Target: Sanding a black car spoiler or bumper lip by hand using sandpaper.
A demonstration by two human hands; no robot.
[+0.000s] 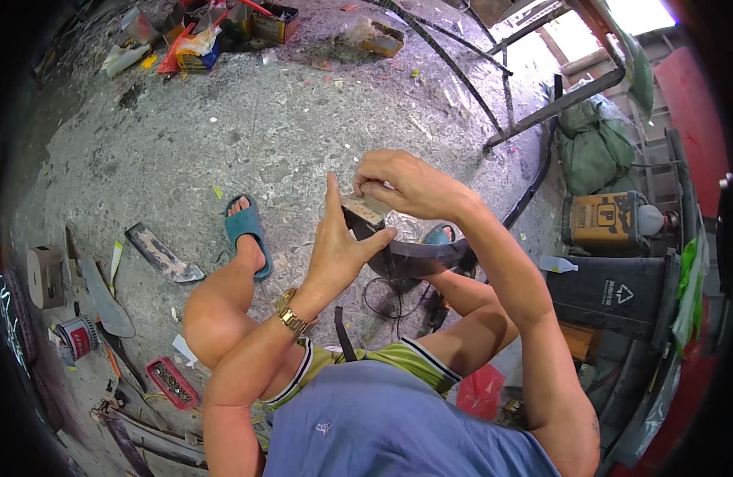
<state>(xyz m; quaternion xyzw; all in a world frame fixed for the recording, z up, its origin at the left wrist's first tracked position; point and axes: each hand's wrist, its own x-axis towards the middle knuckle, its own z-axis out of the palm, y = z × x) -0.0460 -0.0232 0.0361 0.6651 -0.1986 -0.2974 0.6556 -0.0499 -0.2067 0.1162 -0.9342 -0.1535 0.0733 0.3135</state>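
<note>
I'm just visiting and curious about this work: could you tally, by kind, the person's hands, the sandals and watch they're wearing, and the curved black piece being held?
Hands, the left hand and the right hand: 2
Teal sandals: 2
Gold-coloured watch: 1
Curved black piece: 1
Total: 6

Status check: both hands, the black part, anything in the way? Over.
Left hand gripping black part. Right hand at its pale dotted end, grip unclear. Part curved, held off the floor. Nothing seen blocking hands.
</note>
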